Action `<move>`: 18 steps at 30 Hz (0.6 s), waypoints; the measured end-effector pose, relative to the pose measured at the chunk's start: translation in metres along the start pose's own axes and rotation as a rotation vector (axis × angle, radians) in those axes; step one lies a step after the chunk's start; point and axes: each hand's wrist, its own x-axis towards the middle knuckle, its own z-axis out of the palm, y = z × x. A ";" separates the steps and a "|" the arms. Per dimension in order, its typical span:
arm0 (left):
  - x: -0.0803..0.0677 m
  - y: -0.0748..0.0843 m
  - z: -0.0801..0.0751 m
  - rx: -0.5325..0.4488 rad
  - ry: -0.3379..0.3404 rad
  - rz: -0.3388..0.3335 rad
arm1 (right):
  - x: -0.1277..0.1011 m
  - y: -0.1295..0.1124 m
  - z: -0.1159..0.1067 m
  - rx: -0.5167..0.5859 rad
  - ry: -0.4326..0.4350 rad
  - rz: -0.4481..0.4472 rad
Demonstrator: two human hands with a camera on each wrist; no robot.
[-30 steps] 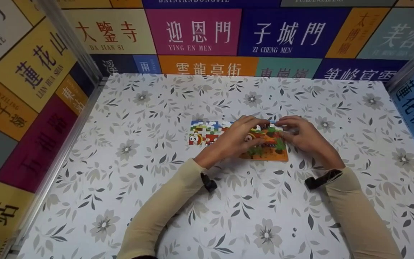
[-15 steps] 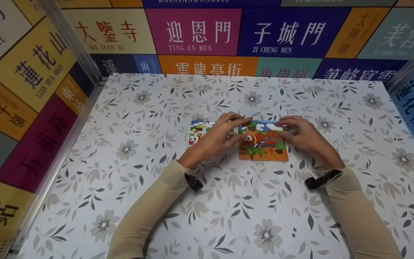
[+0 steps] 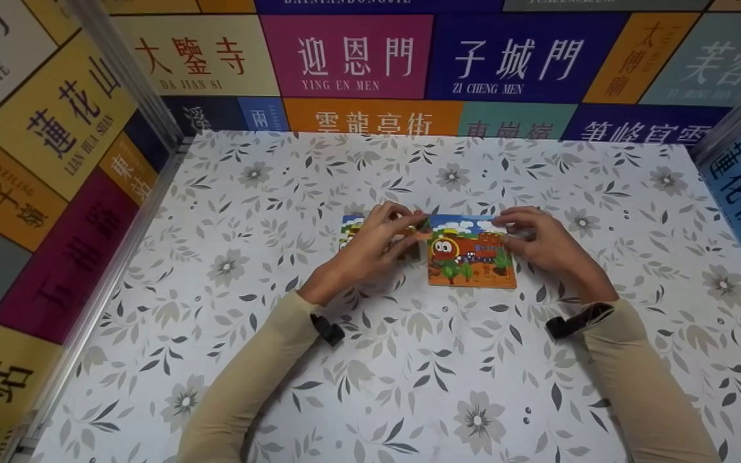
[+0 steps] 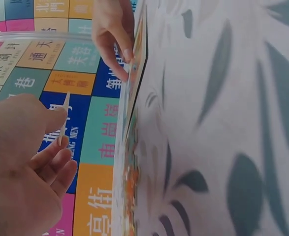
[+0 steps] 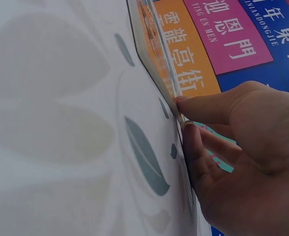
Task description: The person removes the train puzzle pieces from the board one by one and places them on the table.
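Two bare hands work near the centre of the head view; the left hand (image 3: 370,247) has thumb and fingertips closed on a thin loose piece (image 3: 423,225), its other fingers loosely bent, the piece raised off the table and standing almost edge-on in the left wrist view; the right hand (image 3: 547,241) is partly curled, thumb and forefinger holding the upper right corner of a picture board (image 3: 473,257); that board lies flat just right of the frame's centre, showing a red train with a round face, blue sky with white clouds, green bushes and orange ground.

Left of it, a jigsaw patch (image 3: 352,222) lies behind the left hand, which blocks most of it; only its left end shows plainly, so how many pieces it has I cannot tell; in the left wrist view it is a blurred strip seen from the side.

White cloth (image 3: 345,399) with grey flowers and leaves spreads beneath everything; tan sleeves (image 3: 644,379) enter from the lower left and lower right, a black strap (image 3: 327,329) at the left wrist and another at the right; coloured wall panels (image 3: 345,58) with large characters fill the top and both upper sides of the frame.
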 end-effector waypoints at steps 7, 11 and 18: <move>-0.010 -0.007 -0.004 -0.007 -0.027 0.008 | 0.001 0.000 0.000 -0.005 0.005 0.012; -0.014 -0.009 -0.004 -0.037 -0.076 -0.018 | 0.000 -0.001 -0.001 -0.007 0.000 0.015; -0.015 -0.012 -0.002 -0.033 -0.170 0.004 | 0.001 -0.001 0.000 -0.011 -0.002 0.014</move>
